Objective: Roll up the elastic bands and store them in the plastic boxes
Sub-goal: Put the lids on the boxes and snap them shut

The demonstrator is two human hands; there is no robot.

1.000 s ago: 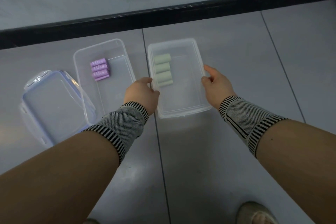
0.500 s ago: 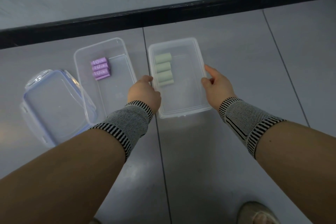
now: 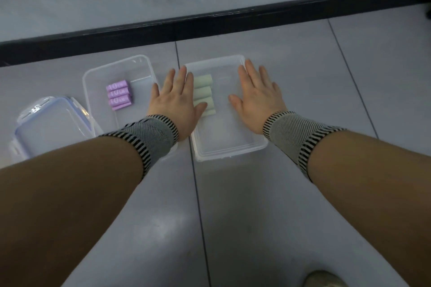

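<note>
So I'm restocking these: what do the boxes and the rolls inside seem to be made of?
The two clear rectangular boxes look like glossy translucent plastic: the floor shows through them. The purple rolls, printed "10 LB", and the pale green rolls look matte and smooth, probably rubbery elastic.

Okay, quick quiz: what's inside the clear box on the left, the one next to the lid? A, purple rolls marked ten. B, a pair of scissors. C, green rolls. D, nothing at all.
A: the left box holds a stack of purple rolls printed with "10", while the green rolls lie in the right box.
</note>
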